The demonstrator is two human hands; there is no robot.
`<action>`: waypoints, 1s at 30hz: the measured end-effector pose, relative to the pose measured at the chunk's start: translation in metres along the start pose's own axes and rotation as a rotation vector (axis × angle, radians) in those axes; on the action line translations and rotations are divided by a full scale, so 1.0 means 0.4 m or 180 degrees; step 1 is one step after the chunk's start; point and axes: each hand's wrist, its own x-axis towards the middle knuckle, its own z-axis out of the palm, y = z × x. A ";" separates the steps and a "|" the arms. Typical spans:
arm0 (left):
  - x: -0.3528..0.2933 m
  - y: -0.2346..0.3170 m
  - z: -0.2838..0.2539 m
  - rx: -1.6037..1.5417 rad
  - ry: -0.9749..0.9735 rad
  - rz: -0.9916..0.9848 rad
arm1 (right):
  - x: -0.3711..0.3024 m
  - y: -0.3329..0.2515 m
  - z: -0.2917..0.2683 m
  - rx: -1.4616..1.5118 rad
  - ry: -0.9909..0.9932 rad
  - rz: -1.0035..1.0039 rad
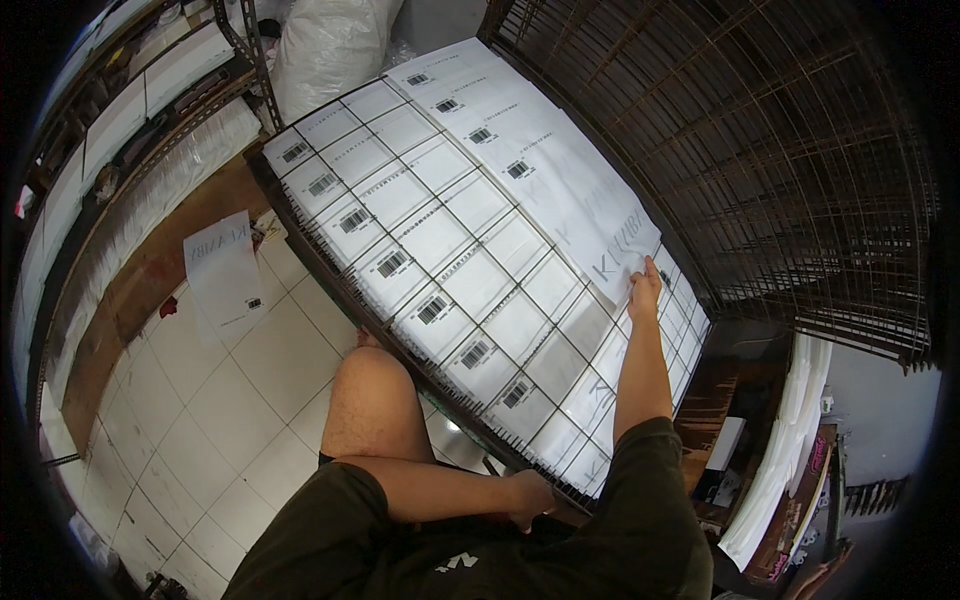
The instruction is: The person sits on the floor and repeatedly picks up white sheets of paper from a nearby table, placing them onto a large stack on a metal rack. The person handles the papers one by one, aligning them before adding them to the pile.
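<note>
My right hand (645, 285) reaches across a slanted wire rack (437, 272) and pinches the near corner of a white paper sheet (590, 215). Handwriting marks the sheet's near end. Beyond it, several more white sheets with barcodes lie overlapped along the rack's far side. Under the rack's wire grid, more barcoded white sheets (430, 240) are spread in rows. Bent across my body, my left arm ends with my left hand (530, 500) by the rack's near edge; its fingers are mostly hidden.
A raised wire grid panel (740, 130) stands beyond the rack. One loose paper sheet (222, 275) lies on the left, above the tiled floor (200, 430). Shelves with white stacks (150, 95) line the left, near a large white plastic sack (325, 65). White sheets (785, 450) hang at right.
</note>
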 end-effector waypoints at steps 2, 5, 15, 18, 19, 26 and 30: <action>0.012 -0.008 0.017 0.0035 0.0068 0.0008 | -0.004 -0.010 0.009 -0.0022 -0.0039 0.0078; 0.017 -0.010 0.020 0.0066 0.0037 -0.0022 | -0.005 -0.011 0.014 -0.0085 0.0021 0.0084; -0.006 0.001 -0.005 -0.0078 -0.0086 -0.0068 | -0.014 -0.013 0.020 -0.0536 0.0306 0.0104; -0.056 0.025 -0.077 -0.0296 -0.0230 -0.0209 | -0.044 -0.030 -0.006 -0.1836 0.0592 -0.0402; -0.062 0.034 -0.087 -0.0368 -0.0274 -0.0238 | -0.059 -0.031 -0.034 -0.2383 0.0747 -0.0642; -0.008 0.003 -0.012 -0.0112 -0.0380 -0.0340 | -0.391 -0.199 -0.159 -0.2327 0.0641 -0.1446; -0.030 0.036 -0.081 0.0097 -0.0548 -0.0322 | -0.578 -0.336 -0.346 -0.3046 0.1375 -0.2064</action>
